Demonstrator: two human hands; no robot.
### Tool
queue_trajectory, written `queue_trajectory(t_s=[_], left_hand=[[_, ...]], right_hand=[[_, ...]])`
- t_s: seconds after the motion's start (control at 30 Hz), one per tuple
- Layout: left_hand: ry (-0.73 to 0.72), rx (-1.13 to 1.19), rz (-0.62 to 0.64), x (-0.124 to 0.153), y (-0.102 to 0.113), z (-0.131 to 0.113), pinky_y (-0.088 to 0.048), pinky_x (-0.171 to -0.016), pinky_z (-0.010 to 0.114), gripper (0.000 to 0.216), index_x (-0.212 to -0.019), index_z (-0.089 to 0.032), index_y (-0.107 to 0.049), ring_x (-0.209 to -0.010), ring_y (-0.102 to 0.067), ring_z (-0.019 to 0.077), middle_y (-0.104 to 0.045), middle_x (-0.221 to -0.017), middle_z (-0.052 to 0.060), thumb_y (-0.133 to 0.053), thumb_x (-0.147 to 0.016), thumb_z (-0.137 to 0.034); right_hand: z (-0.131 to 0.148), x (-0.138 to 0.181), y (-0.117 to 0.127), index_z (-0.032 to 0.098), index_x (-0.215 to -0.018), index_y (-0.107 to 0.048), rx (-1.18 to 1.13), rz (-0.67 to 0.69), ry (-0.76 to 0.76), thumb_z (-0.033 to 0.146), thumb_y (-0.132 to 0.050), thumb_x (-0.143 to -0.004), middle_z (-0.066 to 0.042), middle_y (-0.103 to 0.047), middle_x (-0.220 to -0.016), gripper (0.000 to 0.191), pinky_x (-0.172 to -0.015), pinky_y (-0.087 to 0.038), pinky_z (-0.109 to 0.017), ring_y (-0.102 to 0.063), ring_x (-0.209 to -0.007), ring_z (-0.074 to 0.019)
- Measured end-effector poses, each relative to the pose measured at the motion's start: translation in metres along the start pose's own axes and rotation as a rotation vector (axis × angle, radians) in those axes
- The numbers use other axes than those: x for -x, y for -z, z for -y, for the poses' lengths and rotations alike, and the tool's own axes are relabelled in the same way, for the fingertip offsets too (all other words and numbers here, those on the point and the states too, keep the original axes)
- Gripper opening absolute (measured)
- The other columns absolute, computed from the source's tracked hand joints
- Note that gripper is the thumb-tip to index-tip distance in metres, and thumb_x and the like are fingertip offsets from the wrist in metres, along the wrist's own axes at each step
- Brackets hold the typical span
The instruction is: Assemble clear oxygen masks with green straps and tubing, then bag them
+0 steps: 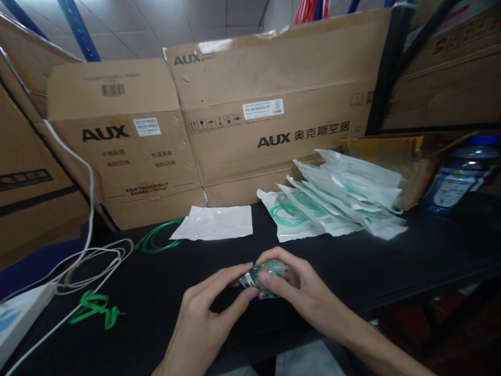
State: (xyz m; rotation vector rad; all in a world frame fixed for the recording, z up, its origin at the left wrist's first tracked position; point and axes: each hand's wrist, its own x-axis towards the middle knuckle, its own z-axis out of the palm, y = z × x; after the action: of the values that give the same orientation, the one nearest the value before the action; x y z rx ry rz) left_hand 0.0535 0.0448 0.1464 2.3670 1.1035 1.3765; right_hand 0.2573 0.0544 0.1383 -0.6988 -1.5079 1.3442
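Observation:
Both hands hold a small, clear green-tinted plastic face mask (256, 274) low over the black table, with a pale metal strip showing on its left end. My left hand (211, 308) pinches that end between thumb and fingertips. Around the other end curl the fingers of my right hand (301, 282), its thumb pressing on top. Part of the mask is hidden by the fingers. Beyond the hands lies a flat white packet (219, 222), beside a coil of green tubing (156, 237). Several white pouches (336, 198) with green tubing inside are piled behind to the right.
Cardboard boxes (282, 125) wall off the table's back. At left are looped white cables (92, 209), a white power strip (29, 308) and a tangle of green bands (96, 310). A blue-capped bottle (456, 180) and an open carton (415, 162) stand at right.

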Motion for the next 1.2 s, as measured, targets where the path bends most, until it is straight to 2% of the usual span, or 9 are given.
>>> queue_trajectory(t_s=[0.2, 0.53, 0.77, 0.97, 1.2], left_hand=[[0.039, 0.012, -0.014, 0.0003, 0.0002, 0.0008, -0.06, -0.081, 0.014, 0.029, -0.113, -0.031, -0.075, -0.086, -0.077, 0.0122, -0.08, -0.104, -0.006, -0.078, -0.085, -0.024], [0.044, 0.02, -0.003, 0.0003, 0.0003, 0.0015, -0.06, -0.083, 0.017, 0.029, -0.113, -0.031, -0.075, -0.091, -0.077, 0.0147, -0.08, -0.107, -0.005, -0.078, -0.085, -0.025], [0.059, 0.018, -0.007, 0.0021, -0.0007, 0.0033, -0.06, -0.081, 0.016, 0.03, -0.115, -0.032, -0.074, -0.083, -0.076, 0.0115, -0.08, -0.102, -0.007, -0.076, -0.087, -0.023], [0.022, 0.01, 0.011, 0.0014, -0.0003, 0.0015, -0.06, -0.081, 0.018, 0.03, -0.116, -0.032, -0.073, -0.087, -0.076, 0.0132, -0.079, -0.107, -0.005, -0.075, -0.088, -0.024], [-0.006, 0.011, 0.021, 0.0013, -0.0004, 0.0014, -0.059, -0.084, 0.019, 0.029, -0.116, -0.031, -0.072, -0.093, -0.075, 0.0143, -0.078, -0.109, -0.003, -0.076, -0.088, -0.024]], right_hand=[[0.0016, 0.0008, 0.0008, 0.018, -0.106, -0.063, 0.001, 0.009, 0.023, 0.042, -0.069, -0.093, -0.002, -0.062, -0.095, 0.028, -0.079, -0.048, -0.028, -0.059, -0.088, -0.0157], [0.0017, 0.002, 0.0012, 0.021, -0.107, -0.065, 0.015, 0.032, 0.037, 0.037, -0.073, -0.09, -0.001, -0.063, -0.097, 0.025, -0.079, -0.047, -0.026, -0.06, -0.089, -0.0143], [0.0025, -0.0006, 0.0021, 0.019, -0.107, -0.064, 0.023, -0.038, 0.023, 0.042, -0.07, -0.092, -0.003, -0.065, -0.097, 0.028, -0.081, -0.049, -0.03, -0.062, -0.091, -0.0177], [0.0019, 0.0005, 0.0013, 0.019, -0.107, -0.064, 0.008, -0.011, 0.019, 0.043, -0.071, -0.091, -0.004, -0.065, -0.098, 0.03, -0.08, -0.05, -0.031, -0.062, -0.09, -0.0181], [0.003, 0.0003, 0.0008, 0.019, -0.106, -0.065, 0.05, -0.01, 0.028, 0.042, -0.07, -0.092, -0.002, -0.064, -0.096, 0.027, -0.078, -0.047, -0.027, -0.06, -0.089, -0.0158]])
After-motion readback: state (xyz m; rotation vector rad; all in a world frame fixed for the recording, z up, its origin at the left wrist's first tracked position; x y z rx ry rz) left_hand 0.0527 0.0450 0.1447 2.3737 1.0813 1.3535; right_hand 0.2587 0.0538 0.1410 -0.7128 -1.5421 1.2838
